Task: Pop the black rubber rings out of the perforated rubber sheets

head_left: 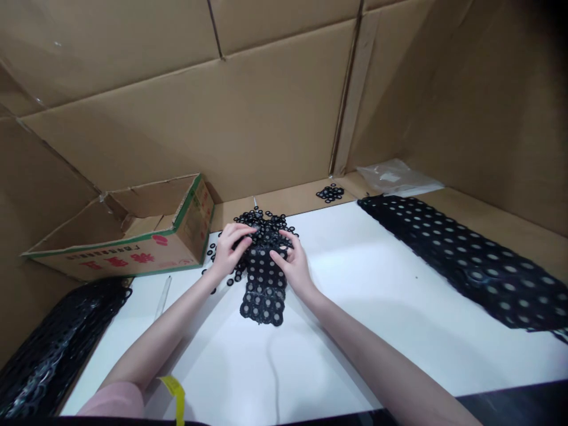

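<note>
A strip of joined black rings (265, 296) with pale round centres lies on the white tabletop in front of me. At its far end is a heap of loose black rings (277, 222), some scattered to the left. My left hand (231, 248) is at the left side of the heap, thumb and fingers bent together at the strip's far left edge; what lies between the fingertips is too small to make out. My right hand (296, 263) grips the strip's right edge, with the thumb on top and the fingers curled over the far part.
An open cardboard box (146, 251) stands at the back left. Stacked black sheets (66, 337) lie at the near left. A long black ring sheet (461, 254) lies on the right by a clear plastic bag (397, 176). A small ring pile (330, 193) sits near the cardboard wall (284, 112).
</note>
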### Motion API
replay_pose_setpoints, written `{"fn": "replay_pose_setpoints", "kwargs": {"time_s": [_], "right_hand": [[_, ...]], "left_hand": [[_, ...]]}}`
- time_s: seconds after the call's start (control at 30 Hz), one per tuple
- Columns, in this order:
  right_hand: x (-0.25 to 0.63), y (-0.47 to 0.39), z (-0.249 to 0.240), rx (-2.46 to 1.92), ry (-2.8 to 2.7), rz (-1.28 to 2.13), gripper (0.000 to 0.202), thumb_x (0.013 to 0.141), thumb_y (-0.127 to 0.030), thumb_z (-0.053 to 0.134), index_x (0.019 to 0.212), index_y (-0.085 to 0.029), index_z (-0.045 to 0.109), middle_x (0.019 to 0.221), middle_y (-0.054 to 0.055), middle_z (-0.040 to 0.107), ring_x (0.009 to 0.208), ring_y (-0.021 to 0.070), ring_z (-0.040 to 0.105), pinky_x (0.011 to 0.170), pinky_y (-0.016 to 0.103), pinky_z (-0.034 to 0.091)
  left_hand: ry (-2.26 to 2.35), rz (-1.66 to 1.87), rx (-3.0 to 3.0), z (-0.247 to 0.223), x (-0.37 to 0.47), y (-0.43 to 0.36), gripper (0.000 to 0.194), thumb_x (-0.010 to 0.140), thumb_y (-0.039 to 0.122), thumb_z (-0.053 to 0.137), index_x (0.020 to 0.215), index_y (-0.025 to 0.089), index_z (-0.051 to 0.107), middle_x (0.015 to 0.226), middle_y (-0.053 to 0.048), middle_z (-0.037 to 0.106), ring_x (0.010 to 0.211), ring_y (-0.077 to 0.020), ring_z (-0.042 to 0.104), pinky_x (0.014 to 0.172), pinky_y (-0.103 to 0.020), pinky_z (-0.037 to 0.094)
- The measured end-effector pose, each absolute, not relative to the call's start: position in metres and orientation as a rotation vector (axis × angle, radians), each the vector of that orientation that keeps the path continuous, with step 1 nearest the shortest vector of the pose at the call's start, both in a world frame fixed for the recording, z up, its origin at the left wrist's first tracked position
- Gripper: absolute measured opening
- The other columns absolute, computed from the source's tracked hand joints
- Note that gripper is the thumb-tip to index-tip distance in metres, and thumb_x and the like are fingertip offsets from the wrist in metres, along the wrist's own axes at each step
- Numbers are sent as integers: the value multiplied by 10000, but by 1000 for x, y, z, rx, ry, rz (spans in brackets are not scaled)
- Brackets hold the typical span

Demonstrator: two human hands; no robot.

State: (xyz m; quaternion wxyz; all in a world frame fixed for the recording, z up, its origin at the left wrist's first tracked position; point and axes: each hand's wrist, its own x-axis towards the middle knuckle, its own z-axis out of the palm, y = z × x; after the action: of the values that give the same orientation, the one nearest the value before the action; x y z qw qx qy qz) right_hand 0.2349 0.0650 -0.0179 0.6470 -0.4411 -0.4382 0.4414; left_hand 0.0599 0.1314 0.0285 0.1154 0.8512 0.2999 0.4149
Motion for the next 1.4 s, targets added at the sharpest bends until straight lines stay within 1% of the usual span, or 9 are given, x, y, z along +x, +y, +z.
{"fn": "replay_pose_setpoints", "kwargs": {"time_s": [0.1,0.2,0.47,0.6,1.0,1.1,1.2,1.3,1.4], "right_hand": [[235,66,-20,-969,-943,1020,586,715,-376,701,1224,-234,449,978,46,658,864,206,636,816,372,512],[235,66,-20,-971,-914,1058,599,707,-386,712,1223,-229,452,945,40,659,816,197,634,801,367,516],[233,59,-12,-1028,-1089,1006,605,725,-383,706,1245,-221,443,774,-7,635,708,178,620,709,330,519],[232,58,-14,-1081,-1225,915,617,698,-307,730,1245,-231,455,915,24,658,811,189,639,784,341,520],[232,56,-13,-1158,-1338,830,515,739,-224,653,1229,-255,498,941,18,660,785,186,627,758,333,503],[233,57,-11,-1159,-1291,830,480,735,-215,645,1197,-240,516,965,22,662,792,183,625,776,337,498],[233,57,-10,-1171,-1249,841,479,722,-213,652,1183,-234,522,986,26,666,783,181,623,776,342,500],[232,58,-11,-1168,-1260,846,487,714,-208,653,1182,-252,526,1053,27,660,801,184,627,783,345,506],[232,57,-13,-1149,-1263,844,495,713,-206,650,1188,-261,522,1098,29,652,829,190,632,787,347,510]], "left_hand": [[713,1077,2553,21,60,114,271,873,289,611,1132,217,644,1084,-83,634,1025,-221,553,913,-386,435],[755,1066,2534,9,60,110,306,835,294,663,1130,216,643,1051,-85,630,986,-217,560,875,-377,454],[927,1139,2257,0,65,112,82,791,252,702,828,182,684,799,-34,643,779,-176,594,719,-302,460],[999,1124,2157,2,67,112,41,766,203,700,776,171,675,764,-22,638,748,-164,585,693,-282,441],[1071,1184,2074,1,72,113,181,718,225,714,588,154,608,604,7,548,594,-128,484,560,-248,356],[1052,1114,2165,5,72,113,150,737,239,715,632,159,643,627,-3,566,613,-138,502,578,-259,379],[947,1078,2268,13,68,114,98,755,268,718,783,175,704,796,-45,627,783,-182,577,719,-310,455],[891,1175,2378,20,65,115,199,774,292,713,950,199,710,979,-76,624,950,-214,576,857,-364,458],[864,1228,2542,22,63,117,180,792,300,698,950,214,709,939,-69,638,914,-210,572,836,-367,459]]}}
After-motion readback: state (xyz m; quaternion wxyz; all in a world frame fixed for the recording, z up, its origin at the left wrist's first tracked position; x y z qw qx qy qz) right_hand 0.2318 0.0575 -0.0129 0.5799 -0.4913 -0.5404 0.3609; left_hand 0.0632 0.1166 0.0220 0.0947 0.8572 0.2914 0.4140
